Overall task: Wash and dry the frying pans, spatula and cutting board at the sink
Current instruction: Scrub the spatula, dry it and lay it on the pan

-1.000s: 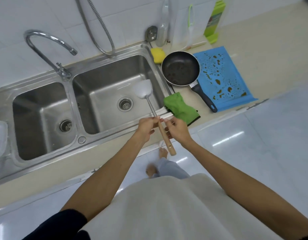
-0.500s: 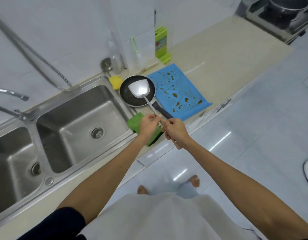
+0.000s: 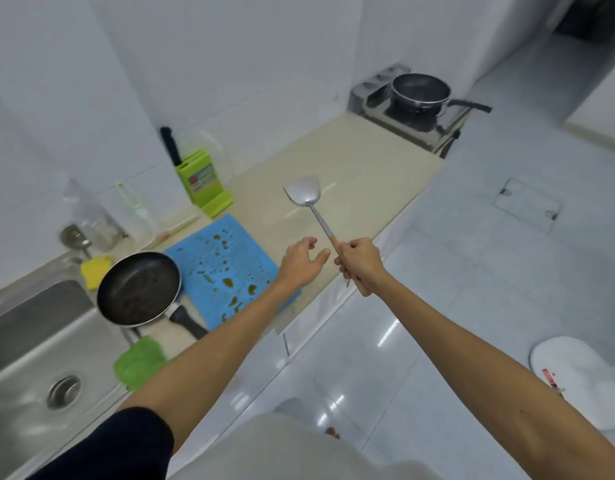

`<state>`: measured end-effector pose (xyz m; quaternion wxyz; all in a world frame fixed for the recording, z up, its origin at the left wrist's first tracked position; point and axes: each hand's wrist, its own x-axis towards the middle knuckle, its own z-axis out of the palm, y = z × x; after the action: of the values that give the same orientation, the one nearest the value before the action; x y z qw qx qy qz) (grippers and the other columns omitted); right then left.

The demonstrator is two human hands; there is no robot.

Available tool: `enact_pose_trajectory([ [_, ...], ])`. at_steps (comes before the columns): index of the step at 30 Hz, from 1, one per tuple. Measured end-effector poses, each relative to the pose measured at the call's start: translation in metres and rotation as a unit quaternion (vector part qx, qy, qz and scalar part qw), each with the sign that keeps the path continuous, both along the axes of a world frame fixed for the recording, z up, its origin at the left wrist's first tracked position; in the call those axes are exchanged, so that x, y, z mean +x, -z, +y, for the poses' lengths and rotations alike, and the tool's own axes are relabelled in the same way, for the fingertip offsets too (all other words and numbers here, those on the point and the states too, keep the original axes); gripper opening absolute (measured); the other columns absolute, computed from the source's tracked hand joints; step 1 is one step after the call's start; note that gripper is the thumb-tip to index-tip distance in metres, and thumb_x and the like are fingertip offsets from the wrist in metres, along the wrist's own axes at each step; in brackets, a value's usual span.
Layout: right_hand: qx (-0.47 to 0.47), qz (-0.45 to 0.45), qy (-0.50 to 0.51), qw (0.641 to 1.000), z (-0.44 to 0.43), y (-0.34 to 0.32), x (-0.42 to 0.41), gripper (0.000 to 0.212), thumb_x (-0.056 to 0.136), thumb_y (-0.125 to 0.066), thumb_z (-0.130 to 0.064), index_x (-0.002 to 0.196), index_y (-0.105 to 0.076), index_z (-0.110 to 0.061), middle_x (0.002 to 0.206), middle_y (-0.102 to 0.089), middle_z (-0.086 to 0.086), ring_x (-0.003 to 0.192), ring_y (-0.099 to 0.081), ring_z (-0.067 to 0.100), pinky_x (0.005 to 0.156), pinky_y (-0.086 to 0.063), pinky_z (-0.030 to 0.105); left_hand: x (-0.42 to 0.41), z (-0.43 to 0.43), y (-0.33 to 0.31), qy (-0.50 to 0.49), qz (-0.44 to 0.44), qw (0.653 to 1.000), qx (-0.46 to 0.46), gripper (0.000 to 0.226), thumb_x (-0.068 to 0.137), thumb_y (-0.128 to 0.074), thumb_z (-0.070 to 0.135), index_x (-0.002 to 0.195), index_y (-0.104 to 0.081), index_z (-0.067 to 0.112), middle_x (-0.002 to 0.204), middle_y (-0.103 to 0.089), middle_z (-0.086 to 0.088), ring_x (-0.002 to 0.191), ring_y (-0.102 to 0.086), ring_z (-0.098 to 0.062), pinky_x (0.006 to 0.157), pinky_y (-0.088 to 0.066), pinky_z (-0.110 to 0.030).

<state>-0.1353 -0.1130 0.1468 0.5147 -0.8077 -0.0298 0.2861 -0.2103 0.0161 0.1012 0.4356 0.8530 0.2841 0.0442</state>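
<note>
Spatula (image 3: 303,196) handle — inside right fingers (image 3: 349,252)

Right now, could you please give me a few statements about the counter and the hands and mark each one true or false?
1. The right hand has its grip closed on the spatula handle. True.
2. The left hand is also holding the spatula. False: it is open, just beside the handle.
3. The blue cutting board is clean. False: it has brown spots on it.
4. One frying pan sits by the sink, next to the cutting board. True.
5. The second frying pan lies in the sink. False: it is on the stove at the far end of the counter.
</note>
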Motion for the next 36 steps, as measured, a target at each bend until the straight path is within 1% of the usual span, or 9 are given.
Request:
enact_pose_trajectory([
  [2,-0.006,-0.003,0.018,1.000,-0.011,-0.004,0.042,0.038,0.098,-0.061,-0.031,0.094,-0.068,0.006,0.078,-0.071,0.016,0.054,-0.057,0.018,0.050,-0.050,0.028,0.039,-0.006,-0.006,0.029,0.004,0.999,0.029,0.057,0.092,-0.058,0.047,0.135,-0.055,0.010,0.130,-0.063,-0.009,0.125,-0.055,-0.027,0.105,-0.043,-0.044],
  [5,-0.018,-0.011,0.038,0.999,-0.021,-0.003,0.100,0.037,0.099,-0.059,-0.029,0.094,-0.067,0.007,0.081,-0.073,0.017,0.054,-0.058,0.019,0.051,-0.051,0.029,0.090,-0.005,-0.012,0.071,0.017,0.994,0.081,0.055,0.096,-0.057,0.042,0.141,-0.050,0.011,0.140,-0.057,-0.008,0.131,-0.047,-0.030,0.108,-0.038,-0.044],
  [7,-0.022,-0.020,0.047,0.998,-0.024,-0.002,0.156,0.039,0.099,-0.059,-0.030,0.094,-0.067,0.008,0.083,-0.074,0.019,0.054,-0.059,0.019,0.051,-0.052,0.029,0.144,-0.004,-0.013,0.090,0.025,0.988,0.121,0.057,0.097,-0.055,0.042,0.144,-0.047,0.011,0.144,-0.053,-0.009,0.134,-0.043,-0.031,0.109,-0.035,-0.043],
  [9,-0.013,-0.027,0.059,0.998,-0.026,-0.003,0.178,0.042,0.098,-0.061,-0.032,0.095,-0.066,0.010,0.085,-0.073,0.021,0.055,-0.059,0.020,0.051,-0.051,0.028,0.165,0.001,-0.013,0.109,0.023,0.981,0.157,0.057,0.097,-0.054,0.041,0.144,-0.046,0.010,0.145,-0.052,-0.010,0.136,-0.040,-0.032,0.110,-0.032,-0.042],
  [13,-0.012,-0.018,0.096,0.995,-0.036,0.005,0.263,0.045,0.097,-0.063,-0.036,0.092,-0.065,0.009,0.082,-0.073,0.020,0.050,-0.057,0.017,0.045,-0.049,0.025,0.254,0.002,-0.008,0.184,0.040,0.957,0.219,0.062,0.097,-0.052,0.045,0.146,-0.043,0.010,0.146,-0.049,-0.009,0.138,-0.036,-0.029,0.111,-0.029,-0.040],
  [16,-0.024,-0.019,0.122,0.992,-0.045,0.009,0.324,0.046,0.095,-0.066,-0.036,0.091,-0.066,0.010,0.082,-0.074,0.022,0.050,-0.058,0.017,0.049,-0.051,0.027,0.323,0.004,-0.010,0.226,0.052,0.940,0.250,0.068,0.096,-0.049,0.050,0.148,-0.038,0.008,0.149,-0.045,-0.010,0.139,-0.032,-0.030,0.115,-0.026,-0.041],
  [21,-0.050,-0.013,0.137,0.989,-0.070,0.018,0.411,0.032,0.089,-0.072,-0.016,0.095,-0.066,0.015,0.079,-0.070,0.023,0.053,-0.059,0.018,0.050,-0.051,0.028,0.418,-0.005,-0.010,0.276,0.084,0.920,0.265,0.074,0.097,-0.045,0.053,0.151,-0.030,0.006,0.157,-0.032,-0.013,0.145,-0.022,-0.035,0.118,-0.018,-0.044],
  [27,-0.097,-0.039,0.107,0.989,-0.105,0.032,0.529,0.024,0.086,-0.075,-0.010,0.091,-0.068,0.012,0.085,-0.072,0.027,0.054,-0.063,0.019,0.052,-0.055,0.030,0.536,-0.016,0.006,0.296,0.122,0.908,0.270,0.082,0.097,-0.039,0.059,0.156,-0.017,0.007,0.164,-0.017,-0.014,0.151,-0.007,-0.039,0.122,-0.010,-0.050],
  [36,-0.127,-0.075,0.013,0.989,-0.162,0.027,0.743,0.011,0.089,-0.072,-0.009,0.089,-0.069,0.002,0.085,-0.072,0.018,0.059,-0.065,0.019,0.054,-0.058,0.029,0.712,-0.074,0.016,0.222,0.145,0.932,0.248,0.083,0.097,-0.038,0.060,0.157,-0.016,0.007,0.164,-0.016,-0.014,0.151,-0.006,-0.040,0.122,-0.010,-0.052],
])
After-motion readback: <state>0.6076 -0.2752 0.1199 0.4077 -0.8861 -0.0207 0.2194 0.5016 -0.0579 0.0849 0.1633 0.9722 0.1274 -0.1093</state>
